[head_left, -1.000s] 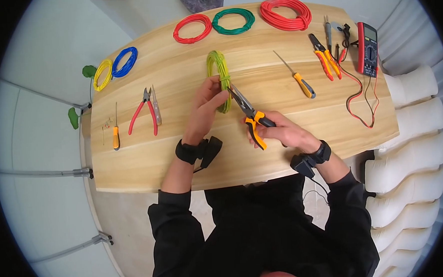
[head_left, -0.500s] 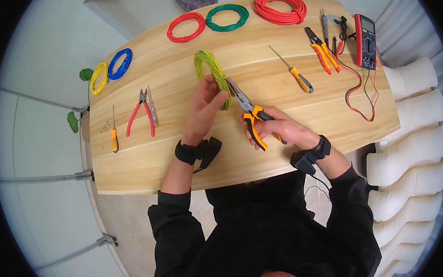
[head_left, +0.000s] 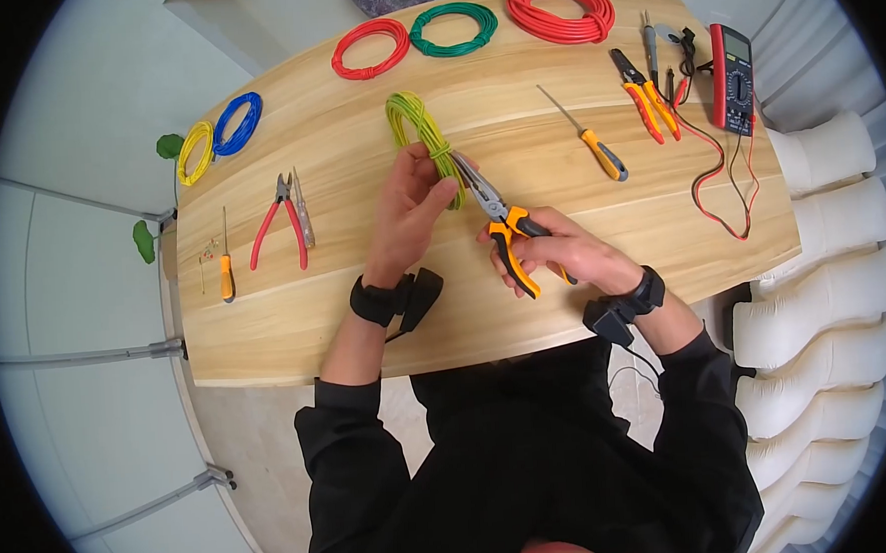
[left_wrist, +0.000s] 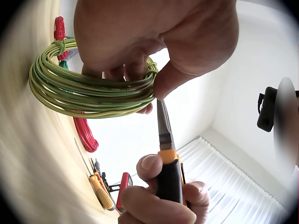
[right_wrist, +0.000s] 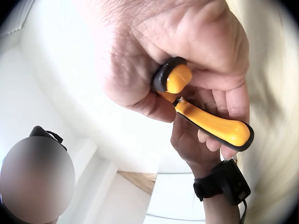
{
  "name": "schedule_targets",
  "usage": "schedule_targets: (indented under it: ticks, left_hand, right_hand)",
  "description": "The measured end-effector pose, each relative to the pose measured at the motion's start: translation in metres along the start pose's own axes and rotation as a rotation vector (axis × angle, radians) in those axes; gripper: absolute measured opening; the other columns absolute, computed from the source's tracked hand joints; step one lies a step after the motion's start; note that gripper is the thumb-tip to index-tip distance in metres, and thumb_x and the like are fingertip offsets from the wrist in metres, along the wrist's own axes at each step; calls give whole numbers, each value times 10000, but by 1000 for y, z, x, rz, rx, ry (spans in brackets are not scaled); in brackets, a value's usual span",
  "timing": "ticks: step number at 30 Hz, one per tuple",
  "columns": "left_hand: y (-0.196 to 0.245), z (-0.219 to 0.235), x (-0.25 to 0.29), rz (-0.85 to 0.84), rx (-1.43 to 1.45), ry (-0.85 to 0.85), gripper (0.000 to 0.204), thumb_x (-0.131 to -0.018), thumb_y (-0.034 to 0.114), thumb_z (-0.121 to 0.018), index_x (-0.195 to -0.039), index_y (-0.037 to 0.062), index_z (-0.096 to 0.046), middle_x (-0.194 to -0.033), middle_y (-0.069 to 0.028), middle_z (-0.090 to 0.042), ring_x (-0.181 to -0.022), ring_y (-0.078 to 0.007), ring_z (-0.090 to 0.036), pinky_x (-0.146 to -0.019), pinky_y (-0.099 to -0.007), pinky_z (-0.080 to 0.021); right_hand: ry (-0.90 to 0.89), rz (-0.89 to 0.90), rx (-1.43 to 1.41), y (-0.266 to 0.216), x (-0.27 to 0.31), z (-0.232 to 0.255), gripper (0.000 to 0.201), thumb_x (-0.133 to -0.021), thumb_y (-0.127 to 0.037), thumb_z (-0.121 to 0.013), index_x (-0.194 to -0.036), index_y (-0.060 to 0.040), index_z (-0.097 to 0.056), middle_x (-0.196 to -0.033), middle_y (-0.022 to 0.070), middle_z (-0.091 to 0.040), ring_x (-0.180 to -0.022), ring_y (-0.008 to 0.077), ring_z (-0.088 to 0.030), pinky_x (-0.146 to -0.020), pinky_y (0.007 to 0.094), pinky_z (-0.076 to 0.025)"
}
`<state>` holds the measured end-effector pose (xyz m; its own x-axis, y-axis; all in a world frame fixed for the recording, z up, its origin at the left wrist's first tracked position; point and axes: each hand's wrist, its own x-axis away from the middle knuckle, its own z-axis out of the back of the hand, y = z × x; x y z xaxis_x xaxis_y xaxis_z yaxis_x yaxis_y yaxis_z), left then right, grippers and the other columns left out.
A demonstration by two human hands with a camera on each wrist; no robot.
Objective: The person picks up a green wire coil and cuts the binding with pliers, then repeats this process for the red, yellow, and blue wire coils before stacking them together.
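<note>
My left hand (head_left: 407, 213) grips a coil of yellow-green wire (left_wrist: 88, 95), fingers inside the loop and thumb pressed near a wrapped tie on its side. The coil (head_left: 406, 113) is held tilted over the table, its top leaning left in the head view. With my right hand (head_left: 572, 253) I hold long-nose pliers (head_left: 496, 210) by their orange and black handles. The handles (right_wrist: 215, 122) stand spread apart in the right wrist view. The pliers' tips reach the tie beside my left thumb; in the left wrist view the thumb hides their ends.
On the wooden table (head_left: 295, 324), diagonal cutters (head_left: 280, 225), a clear-handled tester and a screwdriver (head_left: 227, 278) lie left. Another screwdriver (head_left: 602, 156), wire strippers (head_left: 647, 106), a soldering iron and a multimeter (head_left: 736, 81) lie right. Red, green (head_left: 454, 51), blue and yellow coils line the far edges.
The coil has tilted, its top swinging left in the head view. The pliers stay with their tips at the tie, and both hands keep their holds. The head view has shifted slightly.
</note>
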<state>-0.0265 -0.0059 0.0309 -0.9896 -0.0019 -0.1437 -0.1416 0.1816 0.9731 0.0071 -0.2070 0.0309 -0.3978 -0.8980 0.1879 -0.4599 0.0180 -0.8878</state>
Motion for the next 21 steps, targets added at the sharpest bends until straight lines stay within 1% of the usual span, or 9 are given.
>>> schedule_targets:
  ticks: [2,8,21]
  left_hand:
    - [0,0,0,6,-7,6,345,-850,24,-500,-1168,31,-366,-1052,-115,-558,-983,-159,-528,-859,-291,-405]
    - [0,-2,0,-9,-34,-7,340,-848,11,-493,-1162,33,-365,-1052,-113,-559,-963,-154,-537,-829,-283,-421]
    - [-2,-1,-1,-14,4,-2,336,-841,-2,-490,-1150,29,-361,-1061,-125,-554,-965,-161,-536,-835,-291,-424]
  right_hand:
    - [-32,-16,-53,0,0,1,314,-808,-99,-436,-1101,11,-464,-771,81,-543,-682,165,-572,-560,269,-480]
    - [-38,-24,-92,-1,0,1,334,-797,-109,-463,-1106,17,-464,-772,88,-543,-669,169,-574,-546,274,-482]
    - [-26,-47,-160,-1,0,0,323,-790,-77,-455,-1090,41,-461,-763,104,-542,-667,187,-578,-539,298,-495]
